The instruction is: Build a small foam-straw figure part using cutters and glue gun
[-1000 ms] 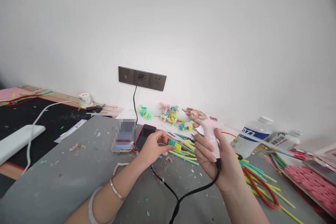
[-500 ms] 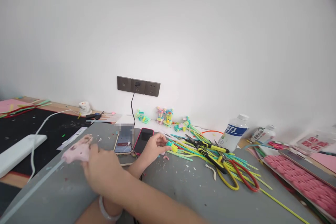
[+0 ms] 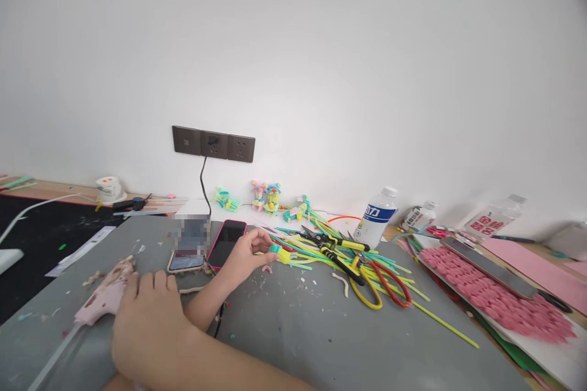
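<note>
My left hand [image 3: 250,256] pinches a small green-and-yellow fuzzy pipe-cleaner piece [image 3: 281,254] between thumb and fingertips, just above the grey mat [image 3: 293,342]. My right arm crosses over my left forearm. At the mat's left side, my right hand [image 3: 149,324] is closed on a pink hot glue gun [image 3: 106,296]; its fingertips and the gun's grip are partly hidden. A translucent glue stick [image 3: 55,357] trails from the gun's rear. Beyond my left hand, small pastel pipe-cleaner figures [image 3: 272,198] stand by the wall.
Loose green and yellow pipe cleaners [image 3: 316,256] lie under yellow-black pliers [image 3: 342,263] and scissors with red and yellow handles [image 3: 389,284]. Two phones [image 3: 227,243] lie left of centre. A bottle [image 3: 376,220] stands behind, and pink braided material [image 3: 495,293] lies at right.
My right hand has carried the glue gun from the right across my left arm and lowered it to the mat. My left hand keeps its pinch. The view has shifted right.
</note>
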Motion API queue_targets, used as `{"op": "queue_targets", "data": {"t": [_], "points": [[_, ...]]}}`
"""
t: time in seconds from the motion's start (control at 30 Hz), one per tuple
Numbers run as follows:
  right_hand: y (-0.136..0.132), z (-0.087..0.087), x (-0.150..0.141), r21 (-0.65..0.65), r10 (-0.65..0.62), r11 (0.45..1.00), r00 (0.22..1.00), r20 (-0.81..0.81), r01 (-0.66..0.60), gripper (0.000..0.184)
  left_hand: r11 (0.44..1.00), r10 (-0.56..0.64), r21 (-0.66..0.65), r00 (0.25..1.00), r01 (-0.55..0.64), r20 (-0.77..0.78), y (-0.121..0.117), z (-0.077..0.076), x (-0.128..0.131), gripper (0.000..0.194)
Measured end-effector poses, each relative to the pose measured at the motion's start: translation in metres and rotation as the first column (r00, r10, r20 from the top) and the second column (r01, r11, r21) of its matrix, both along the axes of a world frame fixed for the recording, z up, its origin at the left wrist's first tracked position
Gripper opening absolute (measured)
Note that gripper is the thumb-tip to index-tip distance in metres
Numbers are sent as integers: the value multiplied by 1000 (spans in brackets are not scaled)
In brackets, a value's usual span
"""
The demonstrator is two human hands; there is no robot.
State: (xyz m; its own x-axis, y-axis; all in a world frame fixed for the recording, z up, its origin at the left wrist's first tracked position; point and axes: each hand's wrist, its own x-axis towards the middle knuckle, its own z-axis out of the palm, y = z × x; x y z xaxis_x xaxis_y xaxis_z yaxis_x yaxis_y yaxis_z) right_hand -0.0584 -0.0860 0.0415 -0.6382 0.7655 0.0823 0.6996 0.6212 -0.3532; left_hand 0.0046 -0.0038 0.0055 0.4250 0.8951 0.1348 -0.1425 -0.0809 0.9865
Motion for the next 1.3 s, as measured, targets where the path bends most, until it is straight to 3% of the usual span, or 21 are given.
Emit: {"op": "queue_targets", "data": {"t": [0.13,0.2,0.3,0.37,0.43,0.5,0.6,0.73,0.8,0.9,1.03,1.1,1.17,1.3], "points": [[-15,34,75,181,194,972,948,-254,-151,34,1000,13,1,1000,-13,27,0,3,-1,33],[-13,45,125,190,142,980,872,-468,-57,27,999,40,-3,998,-40,38,1,5,-1,37],[3,43,207,135,-137,950,764,-631,281,19,997,60,50,997,-62,41,2,7,-2,33],[19,29,259,107,-370,834,693,-618,541,18,996,60,61,998,-62,30,2,7,-3,32],[32,9,301,94,-570,723,668,-478,684,19,996,62,60,998,-63,21,2,7,-4,33],[40,-14,328,84,-712,666,665,-227,742,15,996,61,66,998,-62,20,2,6,-5,32],[43,-39,344,80,-764,645,643,48,760,12,995,74,70,997,-76,26,2,6,-6,32],[41,-46,345,86,-749,661,650,129,745,11,994,82,72,996,-84,30,3,8,-7,32],[39,-43,347,61,-740,671,664,106,739,11,993,89,75,996,-91,28,3,10,-8,32],[34,-40,355,48,-774,633,632,29,773,13,991,105,76,994,-107,25,4,13,-8,32],[26,-40,362,-56,-758,623,585,-288,780,15,994,93,63,995,-94,26,5,13,-8,32],[24,-39,361,-157,-697,656,513,-501,738,20,993,98,59,995,-99,28,5,12,-8,32],[22,-34,356,-294,-634,702,380,-674,649,29,992,108,63,994,-110,24,6,11,-8,32],[21,-15,343,-530,-590,776,94,-802,342,37,992,106,71,994,-108,27,6,9,-9,32]]}}
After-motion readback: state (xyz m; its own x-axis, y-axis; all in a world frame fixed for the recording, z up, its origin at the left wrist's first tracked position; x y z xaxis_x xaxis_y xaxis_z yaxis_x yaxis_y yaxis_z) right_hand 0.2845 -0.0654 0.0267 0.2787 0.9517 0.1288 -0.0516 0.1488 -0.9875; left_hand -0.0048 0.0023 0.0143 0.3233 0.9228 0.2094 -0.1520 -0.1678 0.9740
